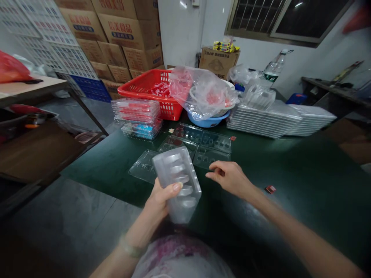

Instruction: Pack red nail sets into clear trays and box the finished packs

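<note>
My left hand (162, 197) is closed round a stack of clear plastic blister trays (182, 189), tilted upright above the table's front edge, thumb across the moulded ridges. My right hand (227, 175) hovers to the right with bent fingers; thumb and forefinger stand a little apart, with nothing visible between them. It is nearest to a single clear tray (208, 156) lying on the green table (290, 166). More single trays lie flat beside that one, among them a tray at the left (143, 166), partly behind the stack. A small red packet (270, 189) rests right of my right hand.
Filled clear packs (139, 116) are piled at the back left, before a red basket (136, 87). A blue basin (208, 120) under plastic bags stands mid-back. Tall stacks of trays (261, 119) and a bottle (275, 67) are at the back right. Cartons (121, 31) stand behind.
</note>
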A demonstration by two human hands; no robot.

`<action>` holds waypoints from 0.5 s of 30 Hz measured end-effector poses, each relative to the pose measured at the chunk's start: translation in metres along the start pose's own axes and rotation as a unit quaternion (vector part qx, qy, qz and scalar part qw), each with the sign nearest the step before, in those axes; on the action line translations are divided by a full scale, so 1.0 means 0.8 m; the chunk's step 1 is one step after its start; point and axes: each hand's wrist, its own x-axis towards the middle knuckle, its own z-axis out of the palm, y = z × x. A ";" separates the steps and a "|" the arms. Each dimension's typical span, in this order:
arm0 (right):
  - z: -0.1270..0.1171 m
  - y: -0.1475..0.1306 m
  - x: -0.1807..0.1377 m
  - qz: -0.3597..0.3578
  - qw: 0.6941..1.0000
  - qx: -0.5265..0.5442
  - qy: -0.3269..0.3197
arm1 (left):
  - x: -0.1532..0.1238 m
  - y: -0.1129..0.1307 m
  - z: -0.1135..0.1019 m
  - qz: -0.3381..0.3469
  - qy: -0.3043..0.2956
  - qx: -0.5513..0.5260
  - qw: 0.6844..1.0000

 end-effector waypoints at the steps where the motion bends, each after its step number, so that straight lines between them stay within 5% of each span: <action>1: 0.002 -0.016 -0.010 -0.004 0.992 0.123 -0.016 | 0.002 -0.006 0.004 0.011 -0.009 0.008 1.000; 4: 0.009 -0.054 -0.029 0.001 0.919 0.376 -0.124 | 0.007 -0.018 0.014 0.046 -0.058 0.032 0.997; 7: 0.014 -0.066 -0.032 0.033 0.871 0.464 -0.160 | 0.008 -0.021 0.019 0.057 -0.117 0.056 0.990; 15: 0.016 -0.056 -0.028 0.041 0.856 0.468 -0.217 | 0.004 -0.025 0.014 0.041 -0.160 0.053 0.985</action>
